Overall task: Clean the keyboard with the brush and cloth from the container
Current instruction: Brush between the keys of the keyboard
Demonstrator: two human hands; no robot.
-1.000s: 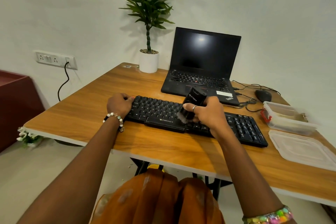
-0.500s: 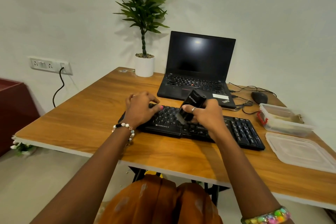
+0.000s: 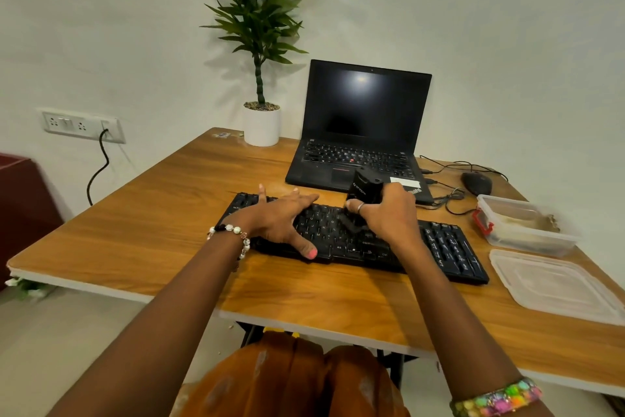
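The keyboard (image 3: pixel 355 240) sat mid-worktop (image 3: pixel 135 230), right in front of the laptop (image 3: pixel 362 132). Off to the right were the open container (image 3: pixel 527 230) with its lid (image 3: pixel 554 284) lying nearer the edge, plus a mouse (image 3: pixel 477 182) and cables behind. A potted plant (image 3: pixel 258 78) stood at the back. The right hand (image 3: pixel 385 213) had its grip wrapped round the black brush (image 3: pixel 363 193), bristles down on the keys. The left hand (image 3: pixel 280 218) lay flat, fingers spread, pressing the keyboard's left half.
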